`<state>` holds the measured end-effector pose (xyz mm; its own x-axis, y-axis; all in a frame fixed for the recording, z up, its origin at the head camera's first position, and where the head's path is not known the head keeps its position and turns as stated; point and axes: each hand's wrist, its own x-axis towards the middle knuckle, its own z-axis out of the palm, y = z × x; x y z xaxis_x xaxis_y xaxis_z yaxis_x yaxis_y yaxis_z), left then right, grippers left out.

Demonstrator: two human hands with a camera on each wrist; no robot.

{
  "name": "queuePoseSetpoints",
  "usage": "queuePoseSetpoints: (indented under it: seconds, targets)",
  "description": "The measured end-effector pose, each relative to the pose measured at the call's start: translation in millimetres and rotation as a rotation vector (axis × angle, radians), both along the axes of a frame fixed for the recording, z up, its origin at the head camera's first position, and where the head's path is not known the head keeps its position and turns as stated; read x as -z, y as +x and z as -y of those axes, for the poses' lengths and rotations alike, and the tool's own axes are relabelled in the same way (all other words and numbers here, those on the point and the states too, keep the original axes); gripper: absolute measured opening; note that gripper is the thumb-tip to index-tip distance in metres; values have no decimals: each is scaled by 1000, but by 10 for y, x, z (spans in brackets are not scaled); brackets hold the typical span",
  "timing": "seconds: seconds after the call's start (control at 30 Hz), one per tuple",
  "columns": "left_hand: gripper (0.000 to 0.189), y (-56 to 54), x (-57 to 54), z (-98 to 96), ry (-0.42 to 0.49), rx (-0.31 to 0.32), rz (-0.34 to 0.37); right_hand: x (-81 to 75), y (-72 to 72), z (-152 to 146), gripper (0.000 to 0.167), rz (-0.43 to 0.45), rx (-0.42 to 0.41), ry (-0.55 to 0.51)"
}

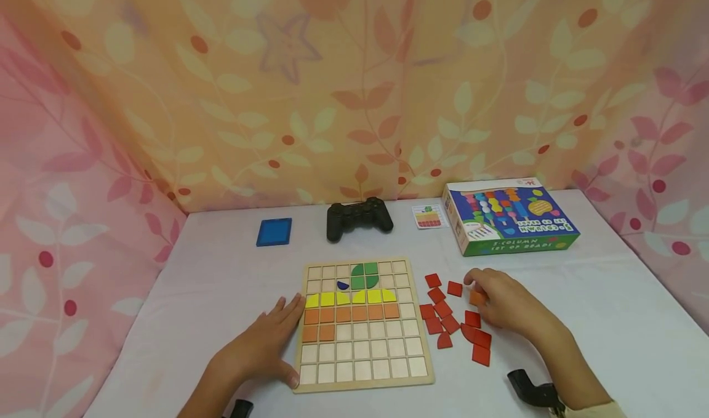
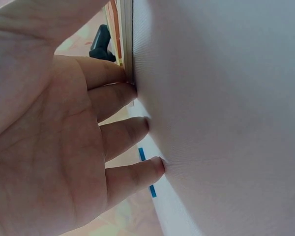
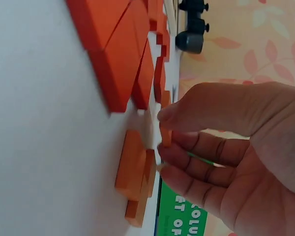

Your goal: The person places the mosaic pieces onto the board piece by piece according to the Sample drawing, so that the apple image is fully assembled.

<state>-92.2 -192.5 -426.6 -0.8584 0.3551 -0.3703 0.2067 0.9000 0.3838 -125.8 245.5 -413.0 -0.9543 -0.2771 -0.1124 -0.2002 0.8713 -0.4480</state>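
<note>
My left hand (image 1: pixel 263 343) lies along the left side of a wooden grid board (image 1: pixel 362 388). Its fingers are nearly straight, touching the edge, and the thumb is at the near left corner. On the grid are green pieces (image 1: pixel 365 275), a dark blue half-round piece (image 1: pixel 343 285), a row of yellow pieces (image 1: pixel 328 298) and orange square tiles (image 1: pixel 343 313) in two rows. Right of the board, my right hand (image 1: pixel 509 301) pinches an orange tile (image 3: pixel 165 135) between thumb and fingers. More orange tiles (image 3: pixel 131 164) lie under that hand, hidden in the head view.
Several red tiles (image 1: pixel 480 355) are scattered between the board and my right hand. Behind the board are a blue square tray (image 1: pixel 274 231), a black game controller (image 1: pixel 359 217), a small picture card (image 1: pixel 429 217) and a bead-set box (image 1: pixel 512 216). Patterned curtains surround the white table.
</note>
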Motion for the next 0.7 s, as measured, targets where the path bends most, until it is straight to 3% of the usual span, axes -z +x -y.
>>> queuePoseSetpoints:
  seconds: [0.2, 0.47, 0.7]
  targets:
    - [139, 14, -14, 5, 17, -1, -6, -25, 10, 103, 30, -22, -38, -39]
    - [139, 16, -10, 8, 12, -5, 7, 2, -22, 307, 27, -65, -116, -48]
    - [139, 9, -18, -5, 15, -13, 7, 46, -65, 622, 18, -199, -293, -94]
